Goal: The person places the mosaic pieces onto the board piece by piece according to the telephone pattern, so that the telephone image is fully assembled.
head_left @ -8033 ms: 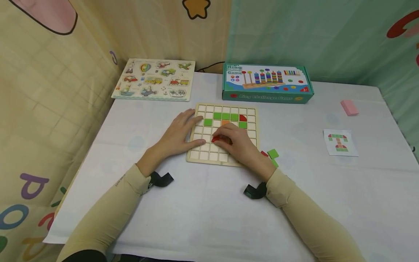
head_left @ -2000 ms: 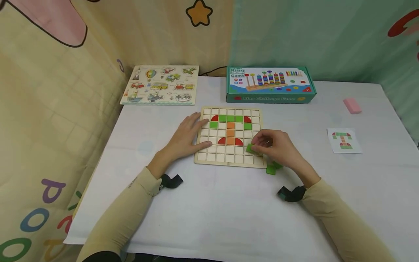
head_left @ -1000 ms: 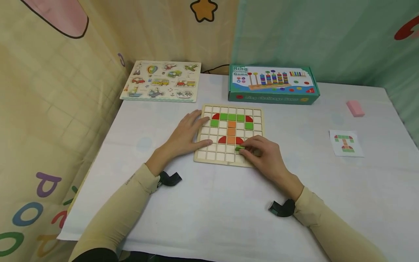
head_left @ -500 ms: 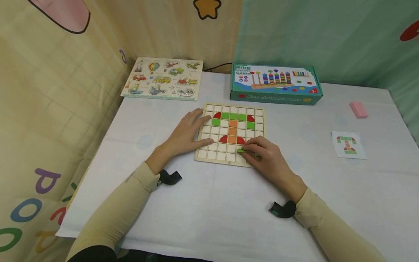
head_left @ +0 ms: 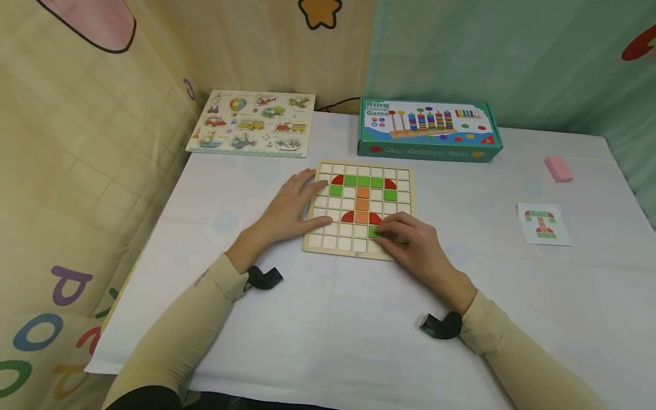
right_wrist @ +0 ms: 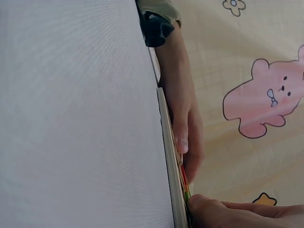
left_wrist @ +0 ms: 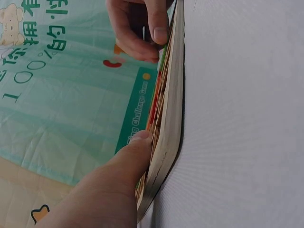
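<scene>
Head view: right hand point(head_left: 410, 242) sits at lower right of the square wooden grid board point(head_left: 359, 209), fingertips curled onto a small green square tile point(head_left: 373, 230), pressing it into a cell just below the right red dome piece. Left hand point(head_left: 287, 210) lies flat, fingers straight, on the board's left edge, holding nothing.

Risks, my read:
- tile looks partly covered by fingers, can't tell if fully seated; a tilted tile could jam on the cell walls
- pressing hard near the lower edge could shift the board if the flat hand lifts
- fingers could nudge the adjacent red dome piece point(head_left: 375, 218)

Board contents: green row with red corners along the top, green squares under each end, orange column point(head_left: 362, 204) down the centre, red domes flanking its base. Other cells bare.

Small pattern card point(head_left: 544, 224) lies at right of frame, well apart. Teal cardboard game box point(head_left: 427, 130) sits closed behind the board, contents not visible.
</scene>
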Motion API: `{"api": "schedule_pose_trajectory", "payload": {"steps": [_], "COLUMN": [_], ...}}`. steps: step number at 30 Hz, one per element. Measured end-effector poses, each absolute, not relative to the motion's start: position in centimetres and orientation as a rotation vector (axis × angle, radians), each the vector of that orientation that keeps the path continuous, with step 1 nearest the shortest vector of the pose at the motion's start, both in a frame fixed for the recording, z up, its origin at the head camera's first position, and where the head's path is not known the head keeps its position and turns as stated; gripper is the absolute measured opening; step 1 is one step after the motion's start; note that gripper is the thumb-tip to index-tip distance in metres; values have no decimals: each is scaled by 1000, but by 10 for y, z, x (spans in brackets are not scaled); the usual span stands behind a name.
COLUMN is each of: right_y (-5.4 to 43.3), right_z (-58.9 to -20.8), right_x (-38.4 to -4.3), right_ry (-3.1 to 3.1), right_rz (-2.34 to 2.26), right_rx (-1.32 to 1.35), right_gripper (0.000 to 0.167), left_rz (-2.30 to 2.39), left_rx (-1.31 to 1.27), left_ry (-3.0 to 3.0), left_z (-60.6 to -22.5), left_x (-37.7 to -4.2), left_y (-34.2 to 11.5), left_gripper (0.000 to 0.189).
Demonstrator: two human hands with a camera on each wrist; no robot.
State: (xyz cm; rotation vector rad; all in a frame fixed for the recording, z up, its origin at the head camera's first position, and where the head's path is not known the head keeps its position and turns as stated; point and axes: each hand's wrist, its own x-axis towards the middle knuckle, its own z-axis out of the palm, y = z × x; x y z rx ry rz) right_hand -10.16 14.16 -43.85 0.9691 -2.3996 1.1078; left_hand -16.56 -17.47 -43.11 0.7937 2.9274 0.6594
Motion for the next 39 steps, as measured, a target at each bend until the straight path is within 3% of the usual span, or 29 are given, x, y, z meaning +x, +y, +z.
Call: {"api": "schedule_pose_trajectory", "payload": {"steps": [7, 17, 26, 34, 39], "right_y": [141, 149, 211, 247, 254], "right_z": [-439, -434, -401, -386, -386], "right_x": [-104, -105, -117, -122, -122], "right_ry": [-2437, -2402, -2791, -3222, -3260], "right_rz": [1081, 1146, 1119, 1075, 1173], "right_rx": [834, 857, 704, 698, 854], "right_gripper": [34, 20, 12, 36, 34], "left_rz": [680, 675, 683, 671, 668], "left_rx": [812, 809, 810, 824, 795], "left_ry": [2925, 2930, 2927, 2934, 2931], "left_z": [-430, -430, -431, -431, -432], "left_x": [-165, -165, -165, -166, -166], "left_y": [-175, -176, -176, -174, -175], "left_gripper": [87, 87, 86, 86, 86]}}
